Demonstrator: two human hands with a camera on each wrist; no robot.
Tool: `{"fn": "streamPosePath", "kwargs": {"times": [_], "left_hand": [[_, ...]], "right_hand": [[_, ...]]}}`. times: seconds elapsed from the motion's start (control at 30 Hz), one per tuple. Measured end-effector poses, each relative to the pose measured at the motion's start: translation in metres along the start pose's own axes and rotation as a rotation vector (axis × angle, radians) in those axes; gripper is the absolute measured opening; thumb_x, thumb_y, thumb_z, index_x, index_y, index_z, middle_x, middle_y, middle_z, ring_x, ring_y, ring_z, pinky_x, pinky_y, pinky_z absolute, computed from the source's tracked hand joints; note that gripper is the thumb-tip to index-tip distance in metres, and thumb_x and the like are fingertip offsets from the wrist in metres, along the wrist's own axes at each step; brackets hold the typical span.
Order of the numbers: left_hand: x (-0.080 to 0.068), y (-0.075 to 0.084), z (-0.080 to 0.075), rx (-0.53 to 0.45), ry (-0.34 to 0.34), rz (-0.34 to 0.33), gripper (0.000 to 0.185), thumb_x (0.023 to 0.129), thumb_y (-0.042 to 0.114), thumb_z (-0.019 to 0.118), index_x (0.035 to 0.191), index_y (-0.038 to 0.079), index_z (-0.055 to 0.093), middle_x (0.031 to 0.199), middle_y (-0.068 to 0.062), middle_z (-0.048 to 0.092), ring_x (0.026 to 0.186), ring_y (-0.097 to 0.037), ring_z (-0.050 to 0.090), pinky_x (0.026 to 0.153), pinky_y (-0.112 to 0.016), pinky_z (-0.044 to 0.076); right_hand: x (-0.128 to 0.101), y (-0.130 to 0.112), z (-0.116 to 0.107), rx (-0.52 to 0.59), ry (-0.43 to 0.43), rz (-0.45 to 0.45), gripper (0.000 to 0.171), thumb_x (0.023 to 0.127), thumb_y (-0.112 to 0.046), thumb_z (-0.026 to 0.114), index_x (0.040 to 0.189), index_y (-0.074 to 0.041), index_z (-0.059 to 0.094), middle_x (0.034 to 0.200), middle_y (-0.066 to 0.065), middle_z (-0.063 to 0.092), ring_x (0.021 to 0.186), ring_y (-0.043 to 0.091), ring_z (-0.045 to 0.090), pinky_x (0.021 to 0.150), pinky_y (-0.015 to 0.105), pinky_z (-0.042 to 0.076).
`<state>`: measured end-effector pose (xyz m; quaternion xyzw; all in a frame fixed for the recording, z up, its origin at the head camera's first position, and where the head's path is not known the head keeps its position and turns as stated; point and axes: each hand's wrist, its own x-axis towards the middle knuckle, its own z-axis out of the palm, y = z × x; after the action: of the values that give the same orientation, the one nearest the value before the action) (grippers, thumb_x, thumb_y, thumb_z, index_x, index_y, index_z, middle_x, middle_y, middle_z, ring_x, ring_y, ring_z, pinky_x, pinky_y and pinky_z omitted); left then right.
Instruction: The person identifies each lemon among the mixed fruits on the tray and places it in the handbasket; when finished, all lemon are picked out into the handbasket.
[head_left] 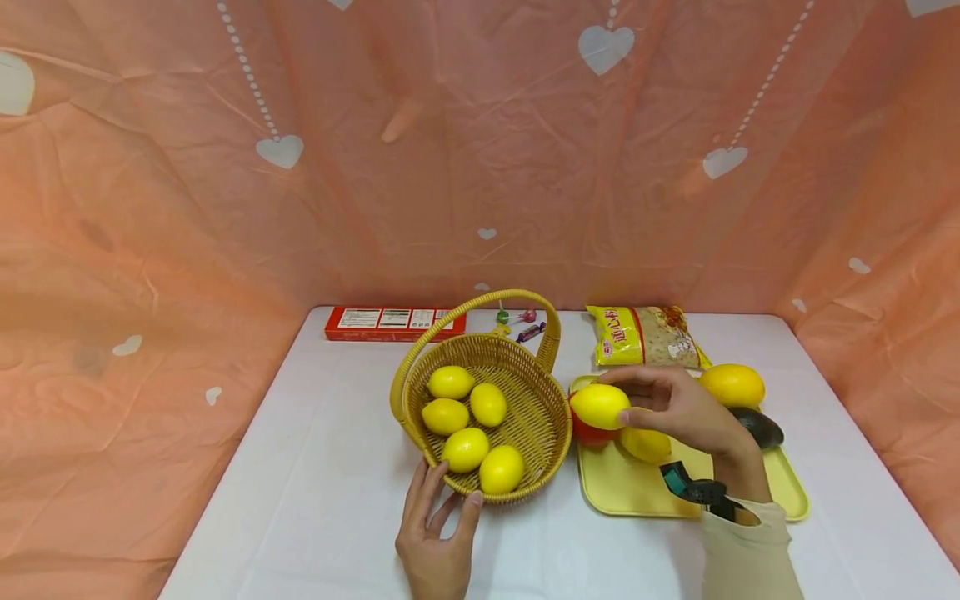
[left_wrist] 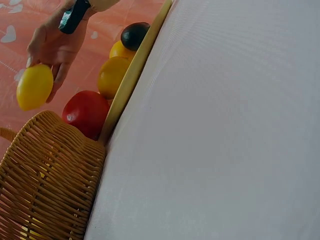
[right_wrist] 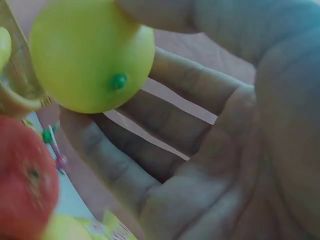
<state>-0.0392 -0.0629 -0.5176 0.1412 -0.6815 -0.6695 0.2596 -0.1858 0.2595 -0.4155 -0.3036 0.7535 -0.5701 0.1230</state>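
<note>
Left hand [head_left: 435, 533] lies flat on the desk [head_left: 315, 500], fingers straight against the near rim of the basket [head_left: 525, 417] (five lemons inside). Right hand [head_left: 690, 412] pinches a lemon [head_left: 600, 406] over the left end of the tray [head_left: 622, 496].

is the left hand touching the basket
Touching. In the head view the left hand lies flat on the table with its fingertips against the near rim of the wicker basket, no gap showing.
</note>
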Motion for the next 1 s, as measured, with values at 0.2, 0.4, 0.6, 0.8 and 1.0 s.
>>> {"fn": "streamPosePath", "kwargs": {"times": [0.2,0.4,0.6,0.8,1.0], "left_hand": [[-0.001,-0.002,0.0,0.006,0.008,0.037,0.057,0.086,-0.006,0.09,0.139,0.002,0.073,0.162,-0.022,0.052,0.131,0.004,0.062,0.098,-0.024,0.066],[-0.001,-0.002,0.001,0.018,0.015,0.036,0.057,0.085,-0.005,0.091,0.139,0.002,0.073,0.162,-0.021,0.053,0.131,0.004,0.062,0.098,-0.025,0.067],[-0.001,0.0,0.001,0.011,0.02,0.023,0.056,0.086,-0.006,0.09,0.138,0.002,0.074,0.162,-0.023,0.052,0.13,0.005,0.062,0.097,-0.024,0.067],[-0.001,0.0,0.001,0.005,0.019,0.033,0.055,0.086,-0.004,0.091,0.138,0.001,0.073,0.161,-0.024,0.053,0.13,0.004,0.062,0.097,-0.024,0.067],[0.0,0.0,0.0,0.025,0.013,0.034,0.055,0.087,0.0,0.091,0.139,0.002,0.074,0.162,-0.023,0.052,0.131,0.004,0.061,0.098,-0.027,0.067]], "right_hand": [[0.017,0.003,0.02,0.061,-0.14,-0.016,0.041,0.103,0.0,0.074,0.143,-0.002,0.068,0.14,0.014,0.072,0.114,0.022,0.076,0.101,0.035,0.069],[0.032,0.001,0.045,0.045,-0.248,-0.027,0.042,0.103,-0.005,0.076,0.144,-0.002,0.069,0.139,0.018,0.07,0.119,0.019,0.073,0.108,0.032,0.064],[0.043,-0.005,0.07,-0.164,-0.278,-0.049,0.042,0.096,-0.01,0.08,0.138,-0.008,0.075,0.131,0.007,0.077,0.1,0.012,0.07,0.088,0.03,0.068],[0.05,-0.011,0.091,-0.251,-0.314,-0.055,0.043,0.095,-0.013,0.08,0.137,-0.016,0.077,0.136,-0.001,0.077,0.119,0.013,0.071,0.106,0.04,0.066],[0.058,-0.014,0.109,-0.269,-0.322,-0.087,0.045,0.094,-0.013,0.081,0.138,-0.018,0.076,0.137,-0.006,0.076,0.131,0.015,0.069,0.119,0.037,0.058]]}}
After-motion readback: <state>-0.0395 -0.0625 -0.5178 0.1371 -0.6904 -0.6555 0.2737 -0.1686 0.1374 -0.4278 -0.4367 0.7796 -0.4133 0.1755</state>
